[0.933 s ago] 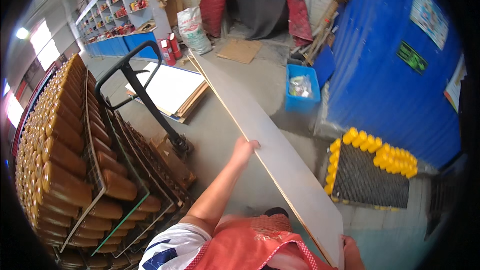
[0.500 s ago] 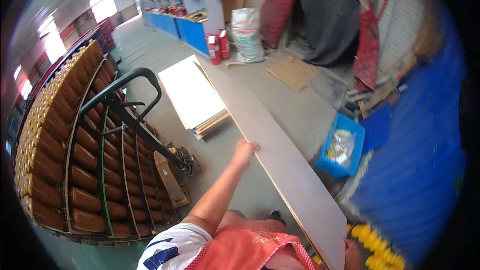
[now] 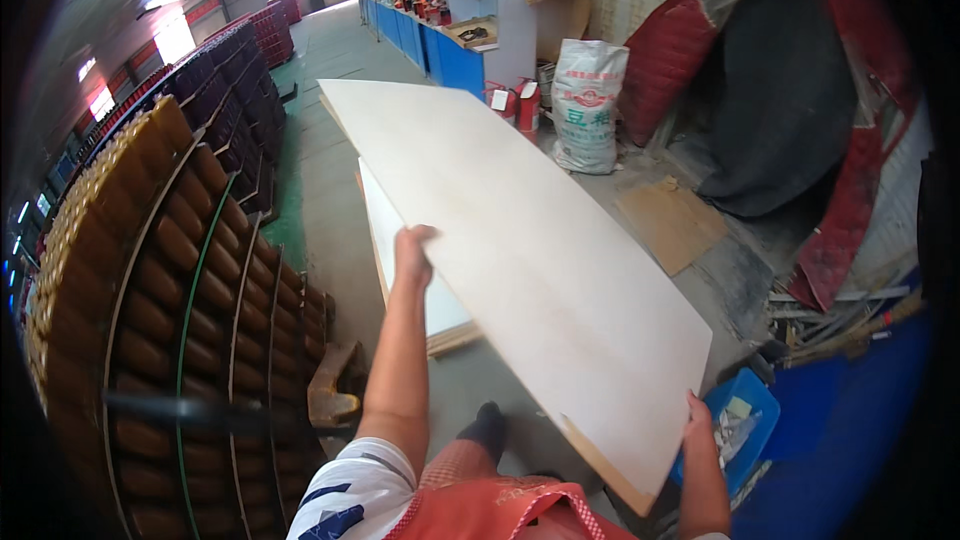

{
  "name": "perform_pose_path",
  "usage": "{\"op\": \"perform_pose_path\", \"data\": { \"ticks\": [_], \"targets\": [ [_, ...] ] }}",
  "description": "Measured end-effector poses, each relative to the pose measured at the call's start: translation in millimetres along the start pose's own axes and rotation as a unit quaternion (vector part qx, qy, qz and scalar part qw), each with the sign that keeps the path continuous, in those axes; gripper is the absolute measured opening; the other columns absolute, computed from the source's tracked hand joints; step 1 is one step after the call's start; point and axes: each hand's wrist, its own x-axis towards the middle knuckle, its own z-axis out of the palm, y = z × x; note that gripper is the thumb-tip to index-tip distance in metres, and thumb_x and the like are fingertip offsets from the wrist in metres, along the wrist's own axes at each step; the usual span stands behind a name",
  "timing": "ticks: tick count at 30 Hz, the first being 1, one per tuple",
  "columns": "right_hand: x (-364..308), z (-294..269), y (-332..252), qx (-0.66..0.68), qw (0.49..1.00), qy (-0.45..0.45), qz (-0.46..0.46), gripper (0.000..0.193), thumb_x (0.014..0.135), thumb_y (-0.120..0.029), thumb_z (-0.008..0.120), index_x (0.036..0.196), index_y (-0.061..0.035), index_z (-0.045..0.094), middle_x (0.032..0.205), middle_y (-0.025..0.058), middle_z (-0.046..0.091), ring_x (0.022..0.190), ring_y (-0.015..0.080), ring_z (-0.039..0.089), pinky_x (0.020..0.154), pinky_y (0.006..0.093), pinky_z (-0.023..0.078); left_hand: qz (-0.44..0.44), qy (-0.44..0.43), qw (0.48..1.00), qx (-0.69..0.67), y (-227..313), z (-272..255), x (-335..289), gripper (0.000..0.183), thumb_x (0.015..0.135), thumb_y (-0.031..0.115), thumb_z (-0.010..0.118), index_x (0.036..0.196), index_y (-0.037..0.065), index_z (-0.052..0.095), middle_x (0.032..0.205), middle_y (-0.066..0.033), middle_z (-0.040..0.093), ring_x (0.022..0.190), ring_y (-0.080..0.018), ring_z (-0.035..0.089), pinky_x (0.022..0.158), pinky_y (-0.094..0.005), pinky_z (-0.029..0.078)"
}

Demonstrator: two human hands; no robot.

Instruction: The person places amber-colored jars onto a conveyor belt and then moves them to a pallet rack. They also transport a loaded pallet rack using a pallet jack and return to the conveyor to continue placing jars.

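Observation:
A long white board [image 3: 560, 270] lies slanted across the space before me, held in both hands. My left hand [image 3: 413, 252] grips its left long edge, thumb on top and the other fingers hidden underneath. At the near right corner, my right hand [image 3: 697, 416] holds the short side, its fingers partly hidden behind the board. Below the board's far left part sits a stack of similar white boards [image 3: 445, 310], partly covered by it. Brown edging shows along the held board's near end.
Pallet racks of brown-filled bottles [image 3: 190, 270] stand close on the left. A blue bin [image 3: 765, 415] with plastic scraps is at the right. Fire extinguishers [image 3: 527, 105], a white sack [image 3: 590, 110] and a cardboard sheet [image 3: 672, 223] lie beyond, near blue-fronted shelves [image 3: 455, 58].
The board has turned from steeply tilted to flatter, showing its broad white face, and now hangs over the stack. My view has swung left, and the pallet jack handle has dropped away.

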Motion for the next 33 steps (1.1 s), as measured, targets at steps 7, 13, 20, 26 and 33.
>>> {"op": "perform_pose_path", "data": {
  "ticks": [7, 13, 20, 26, 33],
  "targets": [
    [124, 392, 116, -0.031, 0.992, -0.121, 0.026, 0.039, 0.083, 0.0, 0.07, 0.119, -0.0003, 0.056, 0.112, 0.0117, 0.063, 0.102, 0.0283, 0.061, 0.087, 0.045, 0.053, -0.185, 0.207, 0.908, 0.313, -76, -189, 151, 0.026, 0.091, 0.022, 0.061, 0.097, -0.002, 0.069, 0.073, -0.0051, 0.061, 0.062, -0.0155, 0.055, 0.053, -0.0326, 0.043],
    [200, 549, 275, -0.178, 0.98, 0.052, 0.078, 0.048, 0.08, -0.005, 0.077, 0.121, -0.001, 0.053, 0.114, 0.0121, 0.06, 0.098, 0.0266, 0.06, 0.079, 0.0395, 0.051, -0.392, 0.231, 0.821, 0.344, -167, -256, 101, 0.056, 0.084, 0.046, 0.074, 0.099, -0.007, 0.07, 0.091, -0.0153, 0.069, 0.087, -0.0222, 0.065, 0.076, -0.0383, 0.053],
    [209, 499, 219, -0.191, 0.954, -0.008, 0.231, 0.041, 0.09, -0.004, 0.067, 0.128, -0.0045, 0.052, 0.122, 0.0112, 0.058, 0.111, 0.0308, 0.058, 0.091, 0.0471, 0.051, -0.347, 0.383, 0.845, 0.138, -240, -241, 46, 0.023, 0.087, 0.023, 0.074, 0.085, 0.0, 0.068, 0.074, -0.0026, 0.064, 0.061, -0.0116, 0.057, 0.054, -0.0295, 0.045],
    [226, 552, 219, -0.196, 0.923, -0.024, 0.33, 0.042, 0.094, -0.005, 0.064, 0.133, -0.0067, 0.048, 0.132, 0.0104, 0.054, 0.123, 0.0293, 0.052, 0.11, 0.0516, 0.042, -0.278, 0.389, 0.844, 0.244, -212, -247, 117, 0.017, 0.086, 0.017, 0.072, 0.082, 0.001, 0.067, 0.064, -0.0001, 0.058, 0.049, -0.0092, 0.049, 0.043, -0.0307, 0.038],
    [245, 658, 275, -0.173, 0.938, -0.05, 0.297, 0.037, 0.086, -0.004, 0.074, 0.118, -0.0024, 0.055, 0.111, 0.0098, 0.059, 0.096, 0.026, 0.06, 0.085, 0.045, 0.057, -0.281, 0.402, 0.852, 0.18, -184, -329, 208, 0.033, 0.086, 0.02, 0.074, 0.105, -0.006, 0.068, 0.09, -0.0088, 0.07, 0.075, -0.0188, 0.065, 0.066, -0.0341, 0.052]
  ]
}}
